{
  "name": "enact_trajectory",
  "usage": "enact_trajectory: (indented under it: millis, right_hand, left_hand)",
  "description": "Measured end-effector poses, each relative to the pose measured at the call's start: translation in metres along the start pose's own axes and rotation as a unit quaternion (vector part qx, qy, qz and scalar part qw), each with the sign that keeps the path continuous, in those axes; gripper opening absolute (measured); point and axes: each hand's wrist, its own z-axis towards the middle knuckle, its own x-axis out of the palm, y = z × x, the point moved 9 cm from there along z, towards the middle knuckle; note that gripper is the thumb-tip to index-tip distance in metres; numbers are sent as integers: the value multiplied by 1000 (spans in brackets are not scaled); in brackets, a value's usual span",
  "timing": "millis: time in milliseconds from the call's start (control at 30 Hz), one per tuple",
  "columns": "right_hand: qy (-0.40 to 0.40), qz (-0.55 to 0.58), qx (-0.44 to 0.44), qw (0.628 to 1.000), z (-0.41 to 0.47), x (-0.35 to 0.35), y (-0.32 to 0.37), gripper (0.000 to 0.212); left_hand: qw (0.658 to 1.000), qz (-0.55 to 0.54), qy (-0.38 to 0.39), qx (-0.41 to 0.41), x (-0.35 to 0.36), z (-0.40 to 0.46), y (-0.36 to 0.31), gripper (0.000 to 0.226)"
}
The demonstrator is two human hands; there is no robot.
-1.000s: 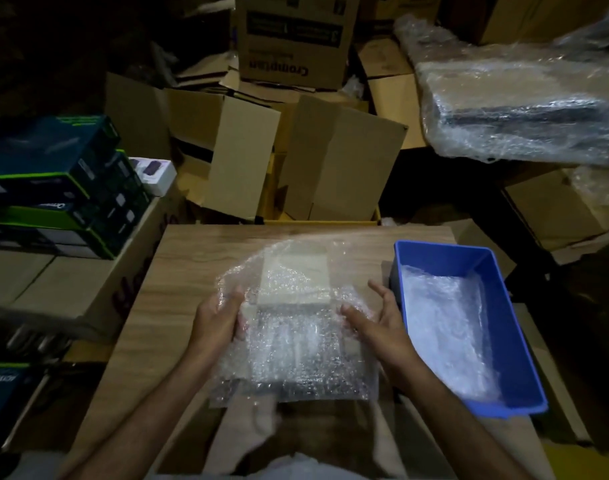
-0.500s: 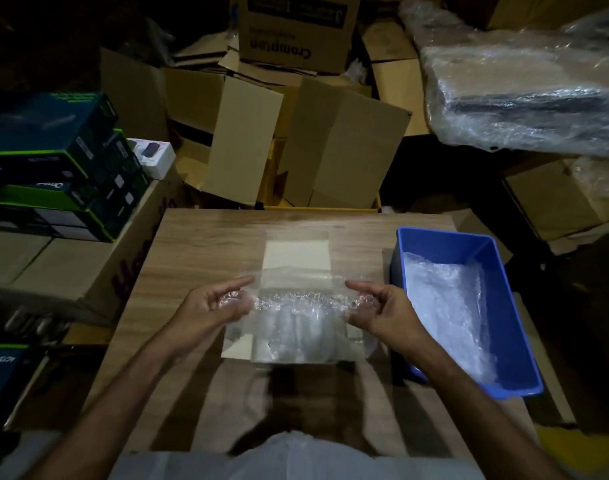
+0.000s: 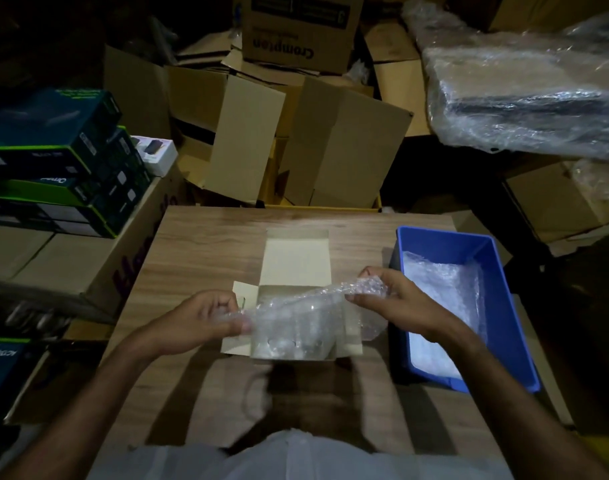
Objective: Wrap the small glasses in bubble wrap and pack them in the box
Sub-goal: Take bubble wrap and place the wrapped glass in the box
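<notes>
The bubble wrap (image 3: 297, 315) blurs whatever it holds, and the stacked cartons (image 3: 297, 27) at twelve o'clock are cropped.

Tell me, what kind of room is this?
Probably a storeroom or packing area: flattened cardboard cartons are heaped behind the wooden table, boxed goods are stacked at left, and plastic-wrapped bundles sit at right.

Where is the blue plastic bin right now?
In the head view, the blue plastic bin sits on the wooden table's right side, just beyond the right hand, beside the open cream cardboard box.
</notes>
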Motion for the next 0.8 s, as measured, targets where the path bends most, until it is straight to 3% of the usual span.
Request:
enact_trajectory:
  millis: [100,200,267,367,400,467,533,600,700,800]
  right_hand:
    - [5,61,-30,998,7,6,22,11]
    - [23,145,-31,989,18,18,37,8]
    - [47,301,11,952,22,25,30,26]
    - [70,567,83,817,15,49,-6,78]
    - [76,617,87,778,9,60,-16,93]
    - [96,644,88,754,-4,82,-31,108]
    - [69,584,106,802,-11,95,-43,101]
    - [1,502,108,858,-8,91,-51,68]
    - [-86,406,66,907,1,74,-54,18]
    - [-125,322,40,938,1,62,-51,9]
  left_hand:
    - [987,4,159,-34,22,-9,-18,37]
    - [981,-20,191,-38,46,0,-43,56]
    - [985,-58,162,-16,57,10,-61,43]
    - [993,-106,38,20,52,20,-63,31]
    - [991,-130,-13,15,47,21,-54,32]
    - [981,-174,-86,-5,44,17,-35,36]
    - [970,-215,-115,-2,53,15,-23,36]
    - [961,-242,-135,-3,63,11,-15,38]
    - [938,-294,-184,-5,67,8,-5,36]
    - [917,-305,-256,-15,56,7,-4,32]
